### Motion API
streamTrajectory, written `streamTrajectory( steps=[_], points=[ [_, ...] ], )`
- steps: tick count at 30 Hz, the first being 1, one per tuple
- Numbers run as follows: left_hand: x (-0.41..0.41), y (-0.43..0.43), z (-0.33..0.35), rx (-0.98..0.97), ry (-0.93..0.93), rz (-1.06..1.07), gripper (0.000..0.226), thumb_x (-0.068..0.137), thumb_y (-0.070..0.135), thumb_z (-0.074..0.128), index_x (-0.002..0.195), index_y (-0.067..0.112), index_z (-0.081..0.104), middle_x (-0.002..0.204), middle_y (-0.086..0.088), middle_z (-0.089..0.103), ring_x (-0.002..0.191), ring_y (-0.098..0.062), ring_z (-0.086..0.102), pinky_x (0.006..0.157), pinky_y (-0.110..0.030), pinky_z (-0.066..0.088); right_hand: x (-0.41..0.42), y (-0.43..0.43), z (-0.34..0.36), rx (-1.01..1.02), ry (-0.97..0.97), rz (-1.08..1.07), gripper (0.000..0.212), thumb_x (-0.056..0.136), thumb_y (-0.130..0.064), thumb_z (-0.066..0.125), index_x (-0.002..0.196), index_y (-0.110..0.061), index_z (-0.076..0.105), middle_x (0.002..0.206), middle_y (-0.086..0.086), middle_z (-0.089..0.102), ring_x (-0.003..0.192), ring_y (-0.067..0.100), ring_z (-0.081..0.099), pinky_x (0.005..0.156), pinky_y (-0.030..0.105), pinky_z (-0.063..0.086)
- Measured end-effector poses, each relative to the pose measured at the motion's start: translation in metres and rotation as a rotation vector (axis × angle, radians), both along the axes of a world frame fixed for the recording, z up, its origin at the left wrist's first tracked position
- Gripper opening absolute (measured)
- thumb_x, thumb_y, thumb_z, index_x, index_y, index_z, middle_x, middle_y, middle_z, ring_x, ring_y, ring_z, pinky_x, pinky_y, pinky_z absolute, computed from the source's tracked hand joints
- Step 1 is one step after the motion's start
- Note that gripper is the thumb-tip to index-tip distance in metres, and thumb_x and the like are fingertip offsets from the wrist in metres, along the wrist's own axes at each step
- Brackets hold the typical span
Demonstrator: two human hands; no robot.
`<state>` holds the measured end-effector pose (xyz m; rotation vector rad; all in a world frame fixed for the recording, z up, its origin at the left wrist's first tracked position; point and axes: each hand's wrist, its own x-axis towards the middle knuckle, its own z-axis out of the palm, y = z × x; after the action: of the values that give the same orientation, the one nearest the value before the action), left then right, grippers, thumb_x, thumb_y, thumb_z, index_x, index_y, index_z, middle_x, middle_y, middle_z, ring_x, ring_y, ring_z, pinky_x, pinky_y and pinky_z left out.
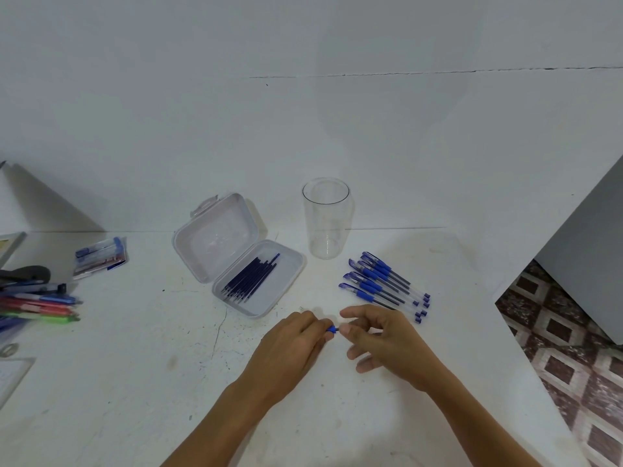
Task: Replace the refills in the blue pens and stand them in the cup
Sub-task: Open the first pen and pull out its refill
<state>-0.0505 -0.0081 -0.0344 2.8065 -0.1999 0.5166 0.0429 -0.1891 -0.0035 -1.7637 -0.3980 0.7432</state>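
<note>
One blue-gripped pen (332, 329) is held just in front of the tall clear plastic cup (325, 219), which stands upright on the white desk (135, 365). The left hand (290, 345) curls round the barrel, leaving only the blue grip visible. The right hand (384, 335) pinches the protruding end with thumb and forefinger. Several capped blue pens (384, 284) lie side by side, right of the cup. Left of the cup, an open translucent plastic box (219, 241) holds dark blue refills (251, 279).
</note>
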Motion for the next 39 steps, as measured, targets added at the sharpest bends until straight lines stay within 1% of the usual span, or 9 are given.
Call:
streamTrajectory(
  steps=[2, 5, 14, 17, 19, 23, 27, 33, 39],
  points=[
    [0.001, 0.000, -0.001, 0.007, -0.001, -0.001, 0.037, 0.101, 0.036, 0.036, 0.114, 0.018, 0.065, 0.090, 0.004, 0.063, 0.075, -0.012, 0.056, 0.061, -0.024, 0.048, -0.001, 0.000, -0.001, -0.020, -0.037, 0.016, 0.016, 0.091, -0.025, 0.068, 0.105, -0.019, 0.072, 0.088, 0.006, 0.073, 0.072, 0.023, 0.074, 0.064, 0.037, 0.062],
    [0.001, -0.001, -0.001, 0.027, 0.000, -0.002, 0.038, 0.101, 0.037, 0.035, 0.115, 0.019, 0.066, 0.089, 0.005, 0.062, 0.073, -0.011, 0.055, 0.059, -0.023, 0.044, -0.001, 0.000, -0.003, -0.013, -0.041, 0.014, 0.011, 0.090, -0.016, 0.069, 0.101, -0.014, 0.074, 0.085, 0.009, 0.074, 0.071, 0.022, 0.073, 0.066, 0.037, 0.063],
    [0.000, -0.005, 0.003, 0.031, -0.017, 0.000, 0.035, 0.098, 0.033, 0.038, 0.109, 0.019, 0.068, 0.084, 0.007, 0.059, 0.069, -0.008, 0.051, 0.060, -0.014, 0.030, -0.001, -0.001, -0.003, 0.022, -0.012, -0.027, 0.015, 0.086, -0.004, 0.071, 0.099, -0.011, 0.074, 0.088, 0.013, 0.074, 0.074, 0.024, 0.074, 0.066, 0.032, 0.062],
    [0.000, -0.003, 0.001, 0.026, -0.016, -0.012, 0.032, 0.099, 0.032, 0.040, 0.111, 0.019, 0.067, 0.086, 0.006, 0.059, 0.070, -0.008, 0.051, 0.061, -0.014, 0.031, -0.002, -0.001, -0.001, 0.013, 0.031, -0.012, 0.019, 0.085, -0.015, 0.075, 0.104, -0.017, 0.072, 0.088, 0.010, 0.075, 0.074, 0.025, 0.075, 0.066, 0.034, 0.061],
    [0.001, -0.002, 0.001, 0.039, -0.020, -0.017, 0.030, 0.099, 0.032, 0.041, 0.110, 0.019, 0.066, 0.085, 0.006, 0.058, 0.070, -0.008, 0.050, 0.061, -0.015, 0.031, -0.002, -0.001, -0.001, -0.034, 0.031, -0.006, 0.017, 0.090, -0.025, 0.069, 0.104, -0.016, 0.072, 0.085, 0.009, 0.075, 0.072, 0.026, 0.074, 0.067, 0.037, 0.062],
    [0.001, -0.002, -0.002, 0.065, -0.022, -0.012, 0.033, 0.098, 0.033, 0.039, 0.109, 0.019, 0.067, 0.083, 0.006, 0.059, 0.067, -0.010, 0.051, 0.057, -0.017, 0.034, -0.002, -0.001, 0.002, 0.003, 0.024, 0.004, 0.015, 0.090, -0.012, 0.069, 0.104, -0.011, 0.072, 0.088, 0.011, 0.075, 0.076, 0.025, 0.075, 0.070, 0.039, 0.063],
    [0.000, 0.000, -0.002, 0.054, -0.041, -0.012, 0.031, 0.097, 0.032, 0.042, 0.108, 0.018, 0.067, 0.082, 0.005, 0.060, 0.066, -0.010, 0.052, 0.056, -0.019, 0.038, -0.001, 0.001, 0.006, -0.013, 0.036, -0.019, 0.016, 0.091, -0.021, 0.068, 0.106, -0.016, 0.071, 0.089, 0.007, 0.075, 0.073, 0.024, 0.074, 0.066, 0.035, 0.062],
    [-0.001, -0.001, 0.002, 0.060, -0.001, 0.005, 0.035, 0.100, 0.036, 0.037, 0.109, 0.020, 0.067, 0.083, 0.008, 0.057, 0.067, -0.008, 0.049, 0.057, -0.015, 0.031, 0.000, -0.003, 0.003, -0.044, -0.013, -0.018, 0.010, 0.090, -0.009, 0.068, 0.096, -0.011, 0.075, 0.079, 0.009, 0.074, 0.066, 0.019, 0.072, 0.066, 0.034, 0.062],
    [-0.004, 0.003, 0.002, 0.001, 0.042, 0.031, 0.045, 0.104, 0.043, 0.025, 0.112, 0.021, 0.064, 0.088, 0.008, 0.054, 0.072, -0.009, 0.048, 0.060, -0.018, 0.034, 0.004, -0.011, 0.007, -0.050, -0.032, -0.057, 0.010, 0.091, -0.006, 0.065, 0.097, -0.011, 0.072, 0.090, 0.012, 0.071, 0.070, 0.023, 0.073, 0.069, 0.035, 0.062]
  ],
)
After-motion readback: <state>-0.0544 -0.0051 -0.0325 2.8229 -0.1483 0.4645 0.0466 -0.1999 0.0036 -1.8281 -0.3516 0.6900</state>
